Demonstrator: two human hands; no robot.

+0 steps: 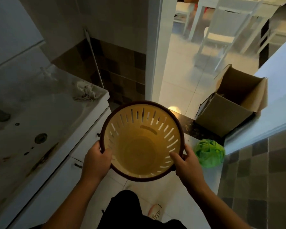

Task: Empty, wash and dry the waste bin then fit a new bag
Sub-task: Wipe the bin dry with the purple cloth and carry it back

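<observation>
Plainly the washbasin [45, 116] at far left, a crumpled rag [86, 90] on its corner, is where rinsing would happen. Beside its cabinet the left hand [96, 161] curls over the waste bin [141, 141] rim, thumb inside, and the right hand [186, 164] grips the opposite rim likewise, so the slotted bin stays level, mouth up, showing it empty. Right of it, a bunched green bag [209, 153] lies on the floor below an open cardboard box [233, 103].

Smooth yellow plastic bin [139, 146] — dark rim; matt cardboard box [229, 111]; glossy floor tiles [177, 80].
</observation>
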